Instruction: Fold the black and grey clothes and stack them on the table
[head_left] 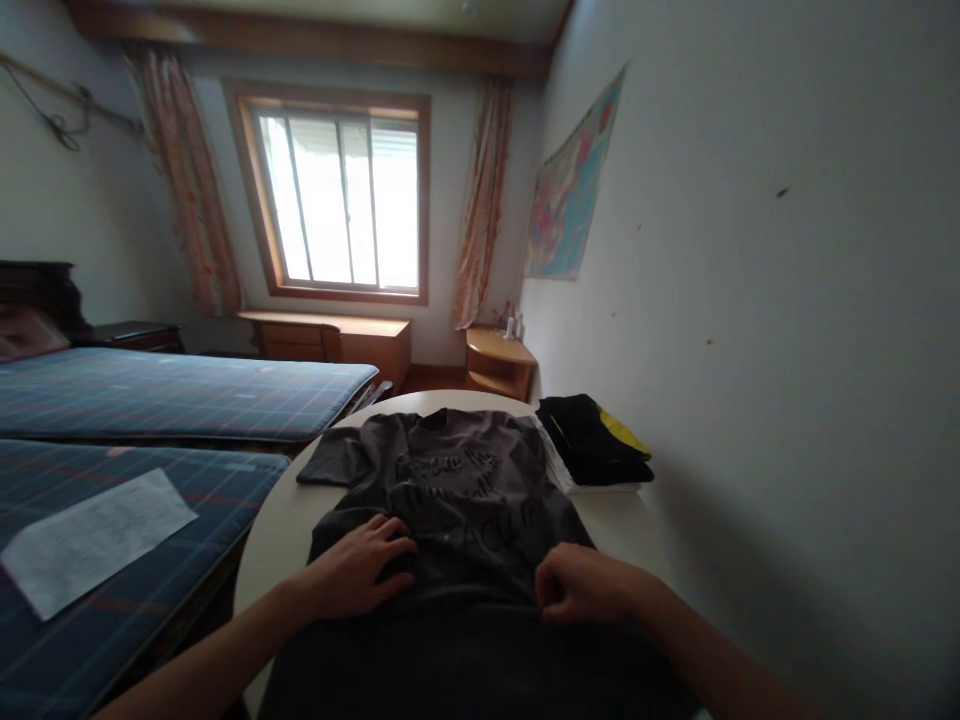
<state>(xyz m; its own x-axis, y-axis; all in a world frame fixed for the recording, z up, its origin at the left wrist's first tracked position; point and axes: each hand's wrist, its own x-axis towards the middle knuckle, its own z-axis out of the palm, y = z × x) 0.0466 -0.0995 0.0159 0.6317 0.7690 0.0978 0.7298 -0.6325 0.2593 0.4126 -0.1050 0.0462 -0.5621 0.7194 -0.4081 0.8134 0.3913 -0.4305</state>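
Note:
A dark grey T-shirt (457,530) with raised lettering on its chest lies spread out on a round, pale table (262,560), its neck at the far side. On the shirt's left side rests my left hand (364,568), fingers stretched out and thumb apart. My right hand (581,585) is at the shirt's right side with its fingers curled in on the cloth; the fold between them is mostly hidden. The sleeve at the far left lies out flat, while the right sleeve is not clearly seen. Toward me the lower part of the shirt falls into shadow.
A stack of folded black and yellow clothes (592,440), with white cloth beneath, sits at the table's far right by the wall (787,400). Left of the table are plaid mattresses (187,395), one bearing a paper sheet (101,540). A desk (367,340) stands under the window.

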